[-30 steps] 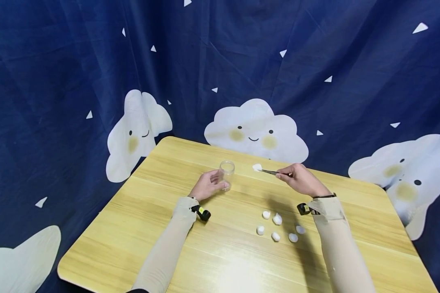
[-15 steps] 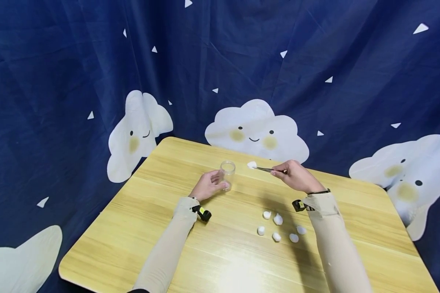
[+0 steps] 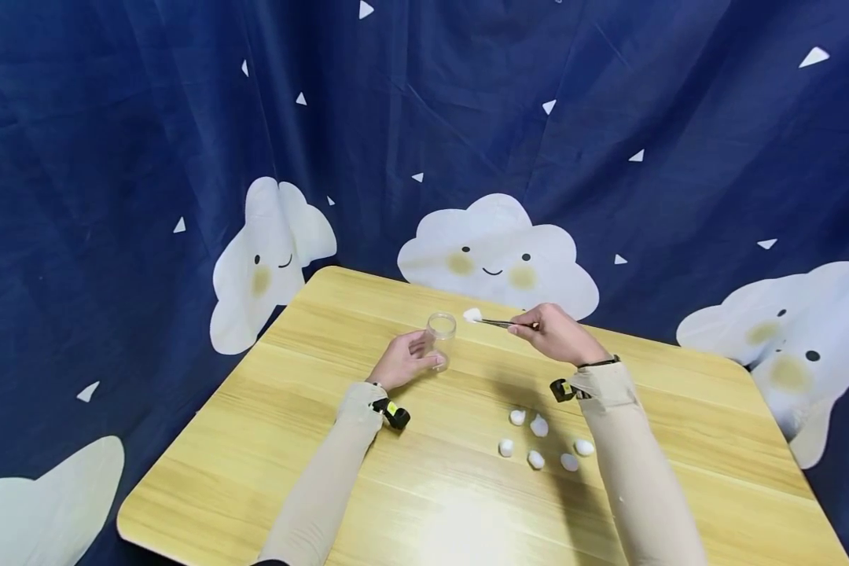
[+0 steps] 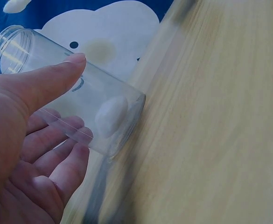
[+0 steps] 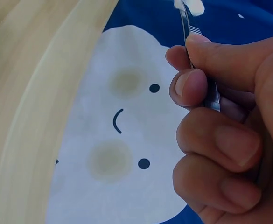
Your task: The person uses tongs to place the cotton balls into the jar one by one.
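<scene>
My left hand (image 3: 402,362) holds a clear plastic jar (image 3: 442,334) upright on the table, thumb on one side and fingers on the other. The jar's mouth is uncovered, and one white cotton ball (image 4: 112,115) lies at its bottom in the left wrist view. My right hand (image 3: 557,334) pinches metal tweezers (image 3: 497,323) between thumb and fingers. In the tweezers' tips is another cotton ball (image 3: 472,315), held in the air just right of the jar's rim. The right wrist view shows the tweezers (image 5: 191,28) with the cotton at their end.
Several loose cotton balls (image 3: 538,425) lie on the wooden table (image 3: 269,440), nearer to me and below the right hand. A dark blue curtain (image 3: 368,102) with white clouds hangs right behind the table's far edge.
My right hand has moved left, bringing the tweezers and their cotton ball closer to the jar's mouth. The left hand and the jar have stayed in place.
</scene>
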The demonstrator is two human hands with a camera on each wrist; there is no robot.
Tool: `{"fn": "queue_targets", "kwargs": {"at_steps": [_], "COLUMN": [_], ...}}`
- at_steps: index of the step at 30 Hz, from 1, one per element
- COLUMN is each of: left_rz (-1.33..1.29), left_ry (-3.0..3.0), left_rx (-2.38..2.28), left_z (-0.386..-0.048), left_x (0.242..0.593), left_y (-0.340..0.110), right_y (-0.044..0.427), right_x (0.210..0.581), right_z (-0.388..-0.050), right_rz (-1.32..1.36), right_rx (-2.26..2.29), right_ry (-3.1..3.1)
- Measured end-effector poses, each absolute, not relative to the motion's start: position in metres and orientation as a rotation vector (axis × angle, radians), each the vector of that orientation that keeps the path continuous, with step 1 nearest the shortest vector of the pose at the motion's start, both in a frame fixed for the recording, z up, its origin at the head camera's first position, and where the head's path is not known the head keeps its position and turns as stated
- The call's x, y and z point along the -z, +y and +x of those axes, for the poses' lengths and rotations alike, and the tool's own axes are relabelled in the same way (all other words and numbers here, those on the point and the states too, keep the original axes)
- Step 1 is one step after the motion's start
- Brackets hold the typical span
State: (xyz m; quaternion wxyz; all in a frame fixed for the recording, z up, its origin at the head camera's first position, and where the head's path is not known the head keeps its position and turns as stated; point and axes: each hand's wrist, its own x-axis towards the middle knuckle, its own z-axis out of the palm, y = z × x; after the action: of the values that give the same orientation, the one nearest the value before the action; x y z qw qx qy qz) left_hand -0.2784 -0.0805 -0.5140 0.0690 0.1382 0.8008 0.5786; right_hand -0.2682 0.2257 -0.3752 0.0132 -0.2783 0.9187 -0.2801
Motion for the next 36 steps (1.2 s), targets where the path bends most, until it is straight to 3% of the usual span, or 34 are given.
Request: {"fn": "queue_targets", "kwargs": {"at_steps": [36], "left_rz": [0.412], "left_ry": [2.414], "left_rx": [-1.758], "left_z": [-0.279], "left_x": [0.515], "left_y": [-0.079], "right_y": [0.196], "right_x": [0.388], "right_z": [-0.286], "right_rz": [-0.946], "right_rx": [0.864], "right_ry": [2.793]}}
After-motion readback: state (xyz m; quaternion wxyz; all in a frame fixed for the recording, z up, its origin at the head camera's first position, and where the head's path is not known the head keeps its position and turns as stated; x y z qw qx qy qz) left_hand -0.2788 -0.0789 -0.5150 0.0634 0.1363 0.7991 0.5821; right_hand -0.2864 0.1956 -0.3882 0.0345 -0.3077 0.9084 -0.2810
